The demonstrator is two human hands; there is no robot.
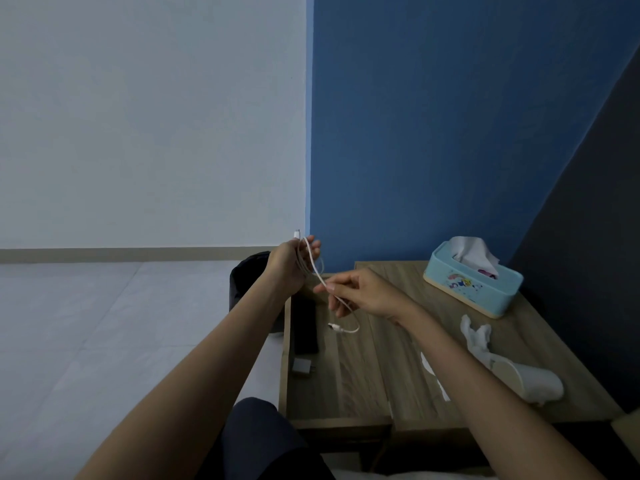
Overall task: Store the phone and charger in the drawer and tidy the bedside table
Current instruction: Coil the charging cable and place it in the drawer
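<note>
A white charger cable point(346, 304) runs between both hands above the wooden bedside table point(349, 386). My left hand point(289, 263) holds loops of it, one plug end sticking up past the fingers. My right hand point(360, 292) pinches the cable lower down, and the free end with its plug hangs just over the tabletop. A black phone point(304, 327) lies flat near the table's left edge. In front of it sits the small grey charger plug point(303, 367).
A light-blue tissue box point(474, 282) stands at the back right of the table. A crumpled tissue point(476, 336) and a tipped white paper cup point(530, 381) lie at the right. A dark bin point(247, 282) stands on the floor left of the table.
</note>
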